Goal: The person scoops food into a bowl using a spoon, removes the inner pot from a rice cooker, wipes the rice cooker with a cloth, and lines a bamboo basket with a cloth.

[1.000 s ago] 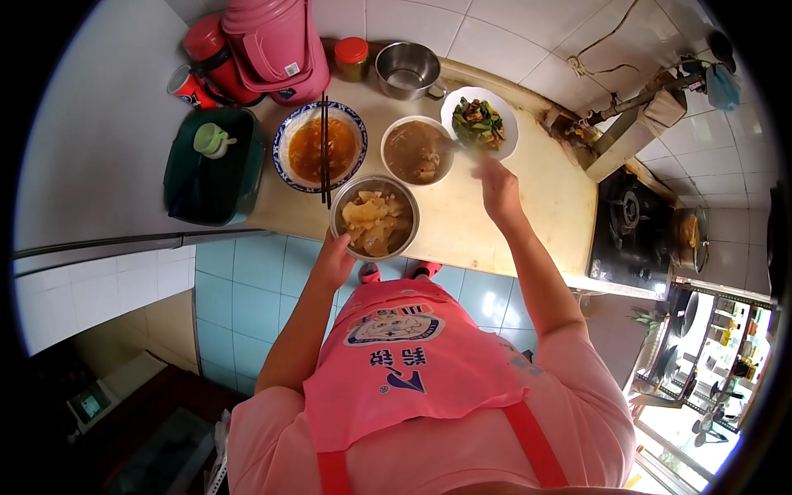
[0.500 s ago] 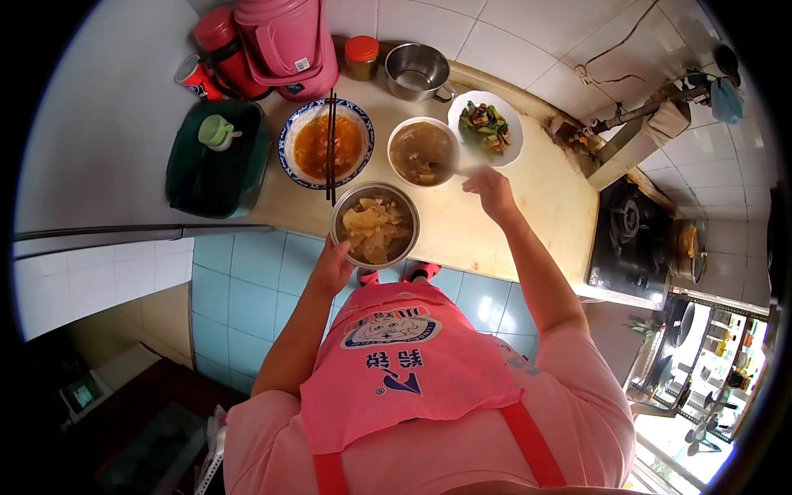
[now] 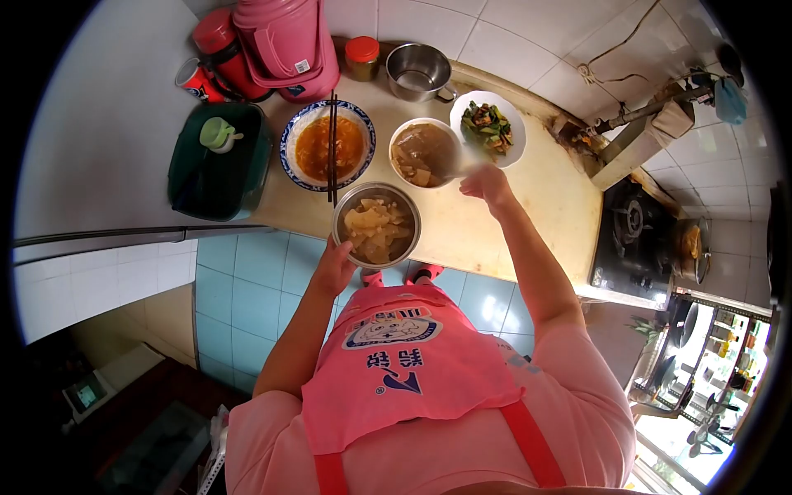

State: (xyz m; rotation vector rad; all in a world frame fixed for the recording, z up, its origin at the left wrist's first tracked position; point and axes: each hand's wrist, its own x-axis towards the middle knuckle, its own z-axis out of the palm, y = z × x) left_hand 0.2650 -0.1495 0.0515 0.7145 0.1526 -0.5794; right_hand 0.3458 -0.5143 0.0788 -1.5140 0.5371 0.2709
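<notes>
My left hand [image 3: 335,267] grips the near-left rim of a metal bowl [image 3: 417,239] at the counter's front edge. Pale, translucent chunks of food [image 3: 376,228] lie in it. To its upper right stands a white bowl [image 3: 394,171] of brownish soup with several pale pieces in it. My right hand [image 3: 488,183] is closed around the handle of a spoon [image 3: 459,169], smeared by motion, whose other end reaches into the soup. Dark chopsticks [image 3: 332,148] rest across a blue-patterned bowl [image 3: 286,158] of orange-red soup.
A white plate [image 3: 517,140] of green vegetables sits beside the soup. Behind are a steel pot [image 3: 418,73], a red-lidded jar [image 3: 362,56] and a pink container [image 3: 285,41]. A dark green basin [image 3: 256,177] stands left; a gas stove [image 3: 629,219] is right.
More pale pieces show at the soup's surface near the spoon. My right hand has shifted slightly left and down. The left hand still holds the metal bowl in nearly the same place.
</notes>
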